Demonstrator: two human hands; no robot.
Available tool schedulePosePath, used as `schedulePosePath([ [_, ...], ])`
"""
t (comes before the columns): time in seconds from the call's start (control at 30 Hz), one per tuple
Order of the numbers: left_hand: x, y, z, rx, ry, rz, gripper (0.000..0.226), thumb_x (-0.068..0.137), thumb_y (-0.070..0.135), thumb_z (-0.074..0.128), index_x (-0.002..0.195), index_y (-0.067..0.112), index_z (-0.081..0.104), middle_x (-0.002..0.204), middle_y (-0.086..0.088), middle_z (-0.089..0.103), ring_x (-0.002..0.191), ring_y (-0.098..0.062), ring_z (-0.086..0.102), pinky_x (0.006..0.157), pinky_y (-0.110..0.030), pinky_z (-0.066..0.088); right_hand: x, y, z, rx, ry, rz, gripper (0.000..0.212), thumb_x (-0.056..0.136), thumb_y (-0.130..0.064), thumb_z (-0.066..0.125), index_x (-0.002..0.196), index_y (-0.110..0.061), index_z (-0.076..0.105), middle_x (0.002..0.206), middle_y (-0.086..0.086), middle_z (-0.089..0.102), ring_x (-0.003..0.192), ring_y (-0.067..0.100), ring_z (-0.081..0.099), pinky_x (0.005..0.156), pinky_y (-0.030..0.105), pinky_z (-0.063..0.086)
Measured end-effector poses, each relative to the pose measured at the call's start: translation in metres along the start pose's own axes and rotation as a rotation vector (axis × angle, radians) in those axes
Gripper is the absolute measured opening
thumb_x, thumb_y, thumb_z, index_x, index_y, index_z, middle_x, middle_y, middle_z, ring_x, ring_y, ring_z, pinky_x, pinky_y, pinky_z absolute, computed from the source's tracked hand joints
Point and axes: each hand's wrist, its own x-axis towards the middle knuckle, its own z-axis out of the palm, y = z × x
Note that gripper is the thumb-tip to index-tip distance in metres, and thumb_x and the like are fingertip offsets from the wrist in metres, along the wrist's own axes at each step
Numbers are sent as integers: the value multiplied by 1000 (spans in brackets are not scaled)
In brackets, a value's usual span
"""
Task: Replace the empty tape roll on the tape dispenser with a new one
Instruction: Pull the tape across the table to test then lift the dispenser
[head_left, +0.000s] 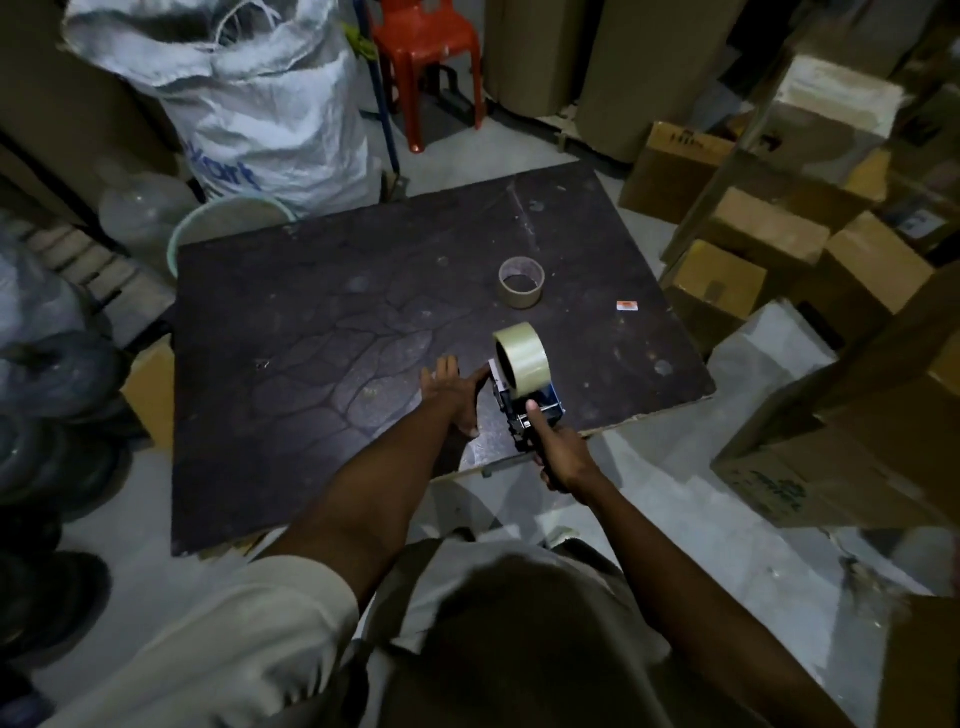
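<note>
A full roll of clear tape (522, 353) sits mounted on the blue and black tape dispenser (530, 410), near the front right edge of the dark board (311, 338). My right hand (558, 452) grips the dispenser's handle, thumb laid along its top. My left hand (454, 389) rests flat on the board, fingers spread, touching the dispenser's left side. The empty brown cardboard core (521, 283) stands on the board farther back, apart from both hands.
A small orange-and-white sticker (627, 306) lies on the board's right part. Cardboard boxes (769, 244) crowd the right side. A white woven sack (260, 98), a pale bucket (228, 223) and a red plastic chair (426, 52) stand behind. Dark bundles (47, 364) lie left.
</note>
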Motion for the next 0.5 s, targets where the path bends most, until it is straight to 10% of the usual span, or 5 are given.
schedulePosePath([
  [0.5,-1,4,0,58,54,-19,136,66,56,89,158,44,-11,168,-22,-12,156,-41,-12,123,-62,7,-20,23,-11,-48,37,-24,74,81,-88,48,75,-14,49,55,4,33,40,14,26,44,24,22],
])
